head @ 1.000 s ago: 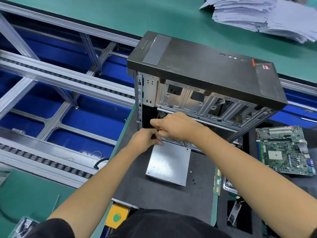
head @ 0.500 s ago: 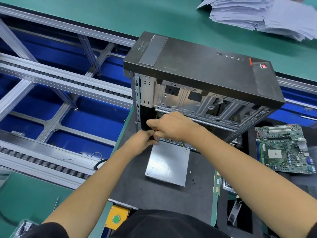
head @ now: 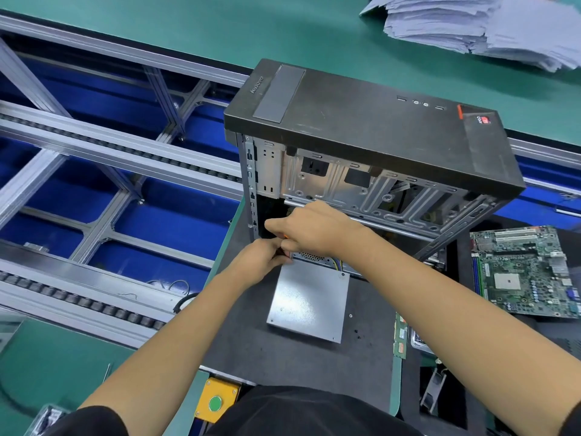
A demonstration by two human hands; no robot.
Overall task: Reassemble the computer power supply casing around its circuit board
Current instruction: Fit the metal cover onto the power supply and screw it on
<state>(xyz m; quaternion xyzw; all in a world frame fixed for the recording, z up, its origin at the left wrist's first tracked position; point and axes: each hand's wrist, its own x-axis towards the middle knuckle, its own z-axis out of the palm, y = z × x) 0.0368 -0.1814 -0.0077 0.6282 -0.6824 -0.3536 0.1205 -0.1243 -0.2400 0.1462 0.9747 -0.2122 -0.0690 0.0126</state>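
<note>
Down at the near edge there's a yellow box (head: 217, 400) with a green button, sitting at the front of the dark mat (head: 283, 357). Both forearms reach forward over that mat. The power supply (head: 309, 302) lies flat on it, its plain grey cover facing up, with a perforated end and a bundle of coloured wires (head: 338, 265) at its far edge.

Right at that far left corner of the power supply, the two hands meet. The left hand (head: 259, 261) has its fingers curled in tight against the corner of the casing; what it pinches there is hidden. The right hand (head: 309, 229) sits just above and over it, fingers curled round something with a sliver of orange (head: 286, 236) showing between the two hands — too little of it shows to name it. So the grip is at the casing's far end, with most of the grey cover lying nearer than both hands.

Just beyond the hands stands the open computer case (head: 361, 184), black front panel turned up, bare metal frame facing this way. Off to the right lies a green motherboard (head: 523, 275). To the left runs a conveyor frame (head: 94, 171) with blue trays below. Farthest back, on the green table, a stack of papers (head: 478, 22).
</note>
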